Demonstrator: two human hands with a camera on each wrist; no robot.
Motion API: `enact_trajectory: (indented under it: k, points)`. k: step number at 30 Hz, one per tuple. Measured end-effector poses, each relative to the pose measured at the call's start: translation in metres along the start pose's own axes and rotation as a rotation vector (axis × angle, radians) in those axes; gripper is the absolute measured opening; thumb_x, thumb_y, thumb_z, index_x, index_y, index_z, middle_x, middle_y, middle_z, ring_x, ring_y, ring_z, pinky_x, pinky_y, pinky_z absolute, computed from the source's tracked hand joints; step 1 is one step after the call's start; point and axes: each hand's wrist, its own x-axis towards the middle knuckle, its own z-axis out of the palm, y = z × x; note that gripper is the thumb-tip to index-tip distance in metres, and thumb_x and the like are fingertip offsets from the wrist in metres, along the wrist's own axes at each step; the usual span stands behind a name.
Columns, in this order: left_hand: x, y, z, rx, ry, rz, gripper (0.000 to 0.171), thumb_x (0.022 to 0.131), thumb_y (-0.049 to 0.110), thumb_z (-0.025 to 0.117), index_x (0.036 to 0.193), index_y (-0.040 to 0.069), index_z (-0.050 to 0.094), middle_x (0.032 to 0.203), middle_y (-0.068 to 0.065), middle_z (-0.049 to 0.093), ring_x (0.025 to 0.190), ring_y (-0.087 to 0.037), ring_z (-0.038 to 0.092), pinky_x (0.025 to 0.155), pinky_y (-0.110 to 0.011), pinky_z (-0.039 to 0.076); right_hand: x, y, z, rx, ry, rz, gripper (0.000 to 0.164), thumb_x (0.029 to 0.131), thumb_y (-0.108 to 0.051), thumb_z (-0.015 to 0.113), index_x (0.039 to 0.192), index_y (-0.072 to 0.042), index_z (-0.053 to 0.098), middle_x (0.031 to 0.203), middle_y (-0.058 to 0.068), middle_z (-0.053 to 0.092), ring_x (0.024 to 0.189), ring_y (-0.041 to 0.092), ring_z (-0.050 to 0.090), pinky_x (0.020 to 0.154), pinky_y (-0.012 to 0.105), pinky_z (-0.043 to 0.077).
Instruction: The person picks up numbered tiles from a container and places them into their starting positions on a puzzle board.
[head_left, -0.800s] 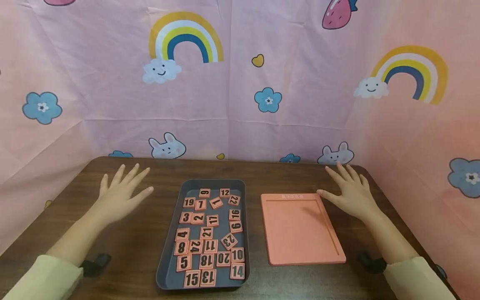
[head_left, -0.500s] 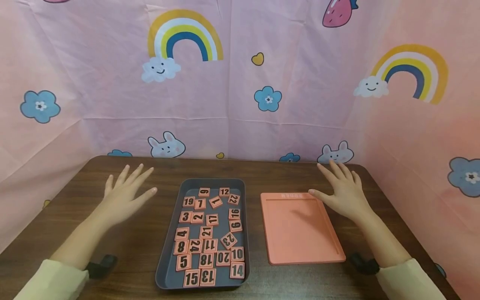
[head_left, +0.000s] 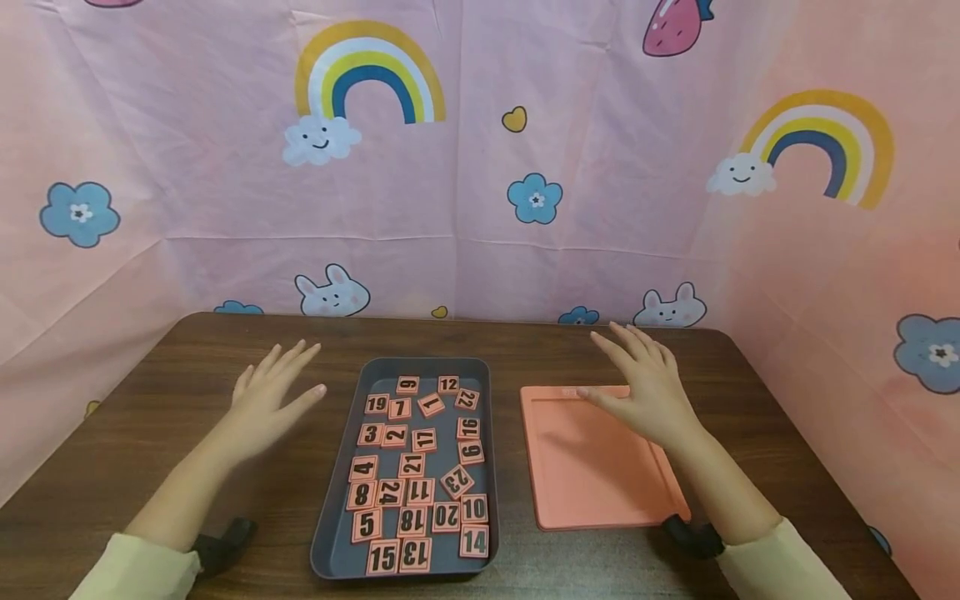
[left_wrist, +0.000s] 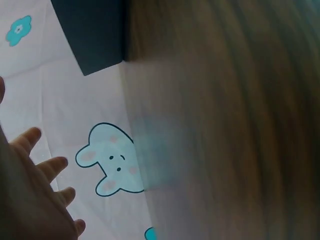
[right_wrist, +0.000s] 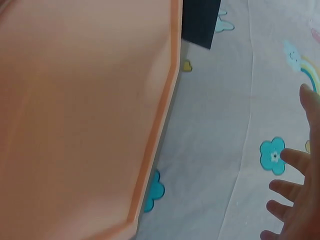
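Head view shows the left grip (head_left: 262, 412) and the right grip (head_left: 652, 400), both wide, raised over the brown worktop (head_left: 187, 358). On the thumb side of the left grip, near but apart from it, lies a dark grey tray (head_left: 446, 427). Number tiles (head_left: 412, 464) are scattered inside this tray with the figures upward; several touch one another, and some figures read sideways or upside down. Directly below the right grip, partly hidden by it, is the pink board (head_left: 592, 483) with raised border, and a shadow falls on it. Left wrist view and right wrist view both show fingers (left_wrist: 52, 169) that are parted; those of the right grip are apart from the board. Beyond both grips hangs a pink cloth (head_left: 480, 275) printed with rainbows, flowers and rabbits
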Motion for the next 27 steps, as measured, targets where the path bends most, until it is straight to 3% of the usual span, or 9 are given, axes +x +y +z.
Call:
enact_trajectory:
  k: [9,17,22,27]
  points:
    - [0.000,0.004,0.009,-0.176,-0.059,-0.003,0.062,0.099,0.033,0.051,0.153,0.016,0.025,0.153,-0.022,0.023,0.138,-0.049,0.014,0.096,-0.075,0.007,0.009,-0.025,0.018,0.105,0.021,-0.071,0.075,0.078,-0.049,0.076,0.141,-0.018,0.049,0.146,0.009,0.039,0.136,0.031,0.028,0.106,0.059,0.015]
    - [-0.004,0.007,0.021,-0.383,-0.167,-0.070,0.061,0.101,0.030,0.049,0.154,0.020,0.021,0.155,-0.019,0.020,0.138,-0.048,0.015,0.096,-0.075,0.014,0.019,-0.048,0.034,0.158,0.008,-0.110,0.071,0.078,-0.044,0.078,0.139,-0.018,0.052,0.141,0.008,0.044,0.132,0.028,0.033,0.106,0.057,0.019]
    - [-0.010,0.009,0.026,-0.466,-0.198,-0.092,0.059,0.102,0.029,0.047,0.154,0.021,0.021,0.155,-0.019,0.020,0.138,-0.048,0.013,0.096,-0.075,0.015,0.026,-0.060,0.043,0.188,-0.027,-0.127,0.067,0.081,-0.043,0.076,0.139,-0.020,0.052,0.139,0.006,0.045,0.131,0.026,0.034,0.106,0.055,0.020]
    - [-0.014,0.008,0.031,-0.503,-0.214,-0.074,0.057,0.101,0.026,0.048,0.153,0.020,0.025,0.154,-0.019,0.024,0.138,-0.048,0.015,0.095,-0.076,0.016,0.035,-0.073,0.053,0.226,-0.062,-0.158,0.063,0.081,-0.040,0.076,0.137,-0.019,0.055,0.135,0.005,0.047,0.129,0.025,0.035,0.105,0.056,0.021]
